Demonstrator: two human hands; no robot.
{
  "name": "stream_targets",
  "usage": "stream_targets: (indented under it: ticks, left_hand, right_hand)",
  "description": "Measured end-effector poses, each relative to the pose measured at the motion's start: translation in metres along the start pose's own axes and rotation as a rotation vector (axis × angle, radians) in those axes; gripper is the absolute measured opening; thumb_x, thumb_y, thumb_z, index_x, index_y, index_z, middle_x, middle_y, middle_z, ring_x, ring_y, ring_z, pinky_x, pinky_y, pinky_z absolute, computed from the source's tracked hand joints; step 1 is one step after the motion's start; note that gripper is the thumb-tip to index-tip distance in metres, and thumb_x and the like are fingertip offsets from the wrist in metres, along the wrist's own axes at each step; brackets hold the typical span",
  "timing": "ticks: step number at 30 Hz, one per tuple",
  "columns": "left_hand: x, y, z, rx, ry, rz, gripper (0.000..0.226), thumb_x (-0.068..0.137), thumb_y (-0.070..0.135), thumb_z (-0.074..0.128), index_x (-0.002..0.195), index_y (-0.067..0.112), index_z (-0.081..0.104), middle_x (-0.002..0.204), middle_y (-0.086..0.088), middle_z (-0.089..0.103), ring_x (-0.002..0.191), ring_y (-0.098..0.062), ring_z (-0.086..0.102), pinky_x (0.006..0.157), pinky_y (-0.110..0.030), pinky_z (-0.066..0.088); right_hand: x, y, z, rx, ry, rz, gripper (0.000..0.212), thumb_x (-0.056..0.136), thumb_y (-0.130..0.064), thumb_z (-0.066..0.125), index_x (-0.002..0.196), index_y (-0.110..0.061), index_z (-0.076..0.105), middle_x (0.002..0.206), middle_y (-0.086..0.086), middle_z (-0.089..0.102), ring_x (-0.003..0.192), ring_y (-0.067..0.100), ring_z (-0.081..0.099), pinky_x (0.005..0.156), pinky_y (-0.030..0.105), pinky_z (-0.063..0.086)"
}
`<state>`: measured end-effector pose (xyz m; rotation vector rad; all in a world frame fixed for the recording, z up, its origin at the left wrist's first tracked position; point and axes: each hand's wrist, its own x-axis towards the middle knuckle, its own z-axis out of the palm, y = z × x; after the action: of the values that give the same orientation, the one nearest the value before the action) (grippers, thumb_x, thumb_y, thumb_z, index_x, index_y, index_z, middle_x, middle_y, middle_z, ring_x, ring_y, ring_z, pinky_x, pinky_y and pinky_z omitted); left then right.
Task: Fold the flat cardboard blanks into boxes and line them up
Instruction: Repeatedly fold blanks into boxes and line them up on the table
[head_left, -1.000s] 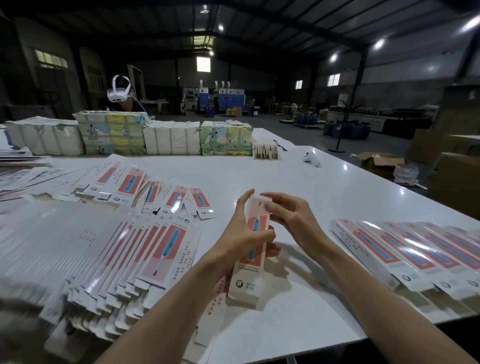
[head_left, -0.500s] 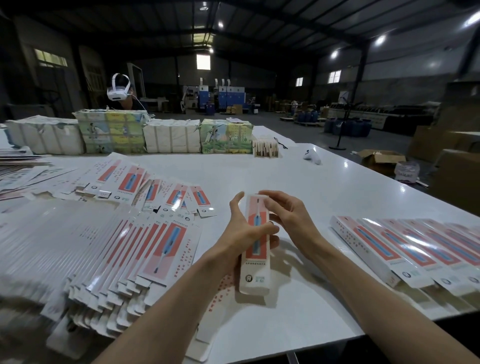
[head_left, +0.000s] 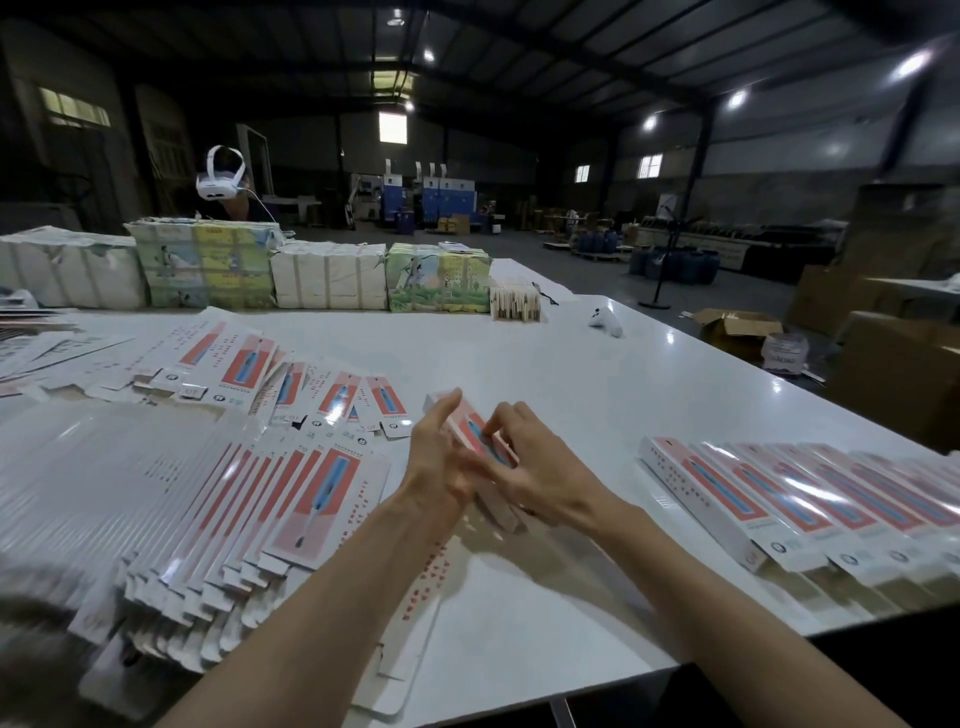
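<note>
A slim box (head_left: 470, 423) sits tilted between both hands – the right hand (head_left: 540, 480) pinches its printed face with curled fingertips, the left hand (head_left: 439, 467) lies along its side, thumb straight, its fingers too blurred to tell their grip. Left of the box fan the flat blanks (head_left: 322, 483) – right of it, a row of folded boxes (head_left: 727, 493)

A dim hall: a few ceiling lamps (head_left: 911, 63) at upper right and a bright window (head_left: 393, 127) far back give the light. The glossy white table (head_left: 571, 364) shows specks of glare near its right edge, and sheen streaks the folded boxes (head_left: 779, 499) there. Soft shadow lies beneath the forearms (head_left: 332, 587). The held box (head_left: 465, 421) is motion-smeared; flat blanks (head_left: 156, 493) at the left edge blur, and straight lines bow at the borders.
</note>
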<state>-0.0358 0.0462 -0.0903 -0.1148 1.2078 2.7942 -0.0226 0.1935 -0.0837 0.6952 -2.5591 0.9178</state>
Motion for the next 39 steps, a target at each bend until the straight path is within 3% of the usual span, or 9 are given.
stream_targets:
  ticks: [3,6,10,15,20,26,29,34,39]
  left_hand:
    - [-0.002,0.0,0.002,0.135,-0.069,-0.031,0.052,0.092,0.053,0.071,0.117,0.008,0.063,0.097,-0.017,0.08,0.091,-0.032,0.08,0.073,-0.046,0.066]
    - [-0.003,-0.004,0.007,0.358,-0.123,-0.008,0.051,0.102,0.061,0.052,0.128,0.017,0.058,0.121,-0.015,0.073,0.108,-0.03,0.074,0.088,-0.045,0.064]
    - [-0.01,-0.012,0.005,0.863,-0.134,0.179,0.035,0.106,0.052,0.053,0.12,0.024,0.069,0.102,-0.003,0.077,0.086,-0.016,0.073,0.076,-0.033,0.059]
    - [-0.021,-0.019,-0.003,1.406,-0.259,0.324,0.021,0.1,0.026,0.056,0.103,0.037,0.073,0.085,0.012,0.074,0.077,-0.005,0.069,0.07,-0.024,0.052]
    - [-0.024,-0.018,-0.004,1.449,-0.272,0.326,0.022,0.099,0.027,0.055,0.098,0.037,0.075,0.088,0.015,0.072,0.084,-0.005,0.067,0.072,-0.024,0.049]
    - [-0.024,-0.02,-0.005,1.452,-0.289,0.34,0.023,0.1,0.026,0.055,0.098,0.036,0.076,0.087,0.013,0.071,0.083,-0.006,0.067,0.07,-0.022,0.047]
    - [-0.023,-0.019,-0.003,1.444,-0.298,0.371,0.021,0.104,0.028,0.054,0.103,0.035,0.074,0.086,0.011,0.072,0.081,-0.008,0.068,0.068,-0.02,0.05]
    - [-0.024,-0.012,0.01,1.364,-0.185,0.666,0.024,0.112,0.042,0.039,0.123,0.032,0.058,0.076,0.006,0.071,0.069,-0.003,0.066,0.071,-0.03,0.052]
    - [-0.02,0.002,0.01,1.295,-0.049,0.86,0.017,0.111,0.034,0.049,0.12,0.028,0.062,0.073,0.016,0.065,0.066,0.005,0.066,0.064,-0.02,0.053]
  right_hand:
    - [-0.007,-0.003,-0.001,-0.118,-0.035,0.032,0.054,0.088,-0.076,0.063,0.108,-0.032,0.04,0.102,-0.015,0.045,0.087,0.004,0.058,0.066,0.017,0.052]
    - [-0.017,-0.001,-0.01,-0.166,0.067,0.05,0.047,0.094,-0.059,0.067,0.117,-0.027,0.043,0.108,-0.006,0.047,0.088,0.013,0.064,0.072,0.028,0.061]
    - [-0.036,0.013,-0.04,-0.276,0.119,0.124,0.057,0.097,-0.05,0.067,0.141,-0.025,0.042,0.119,0.0,0.047,0.092,0.017,0.064,0.075,0.029,0.06]
    - [-0.076,0.048,-0.068,-0.594,0.017,0.392,0.051,0.098,-0.052,0.058,0.138,-0.023,0.045,0.119,-0.001,0.042,0.105,0.017,0.05,0.092,0.034,0.047]
    - [-0.098,0.068,-0.083,-0.996,0.095,0.459,0.043,0.097,-0.053,0.046,0.124,-0.02,0.055,0.121,0.002,0.04,0.111,0.021,0.039,0.101,0.04,0.038]
    - [-0.103,0.072,-0.098,-1.041,0.083,0.531,0.04,0.099,-0.044,0.049,0.13,-0.02,0.055,0.125,0.003,0.047,0.115,0.021,0.045,0.102,0.037,0.039]
    - [-0.087,0.06,-0.092,-0.975,0.096,0.479,0.042,0.101,-0.044,0.054,0.136,-0.021,0.045,0.129,0.004,0.043,0.118,0.022,0.046,0.105,0.036,0.041]
    - [-0.025,0.024,-0.052,-0.615,0.216,0.286,0.036,0.103,-0.04,0.058,0.13,-0.017,0.059,0.125,0.004,0.056,0.107,0.019,0.054,0.097,0.033,0.05]
    - [0.01,0.005,0.002,-0.396,0.157,0.214,0.026,0.104,-0.03,0.053,0.122,-0.015,0.063,0.118,0.004,0.062,0.104,0.023,0.062,0.086,0.04,0.055]
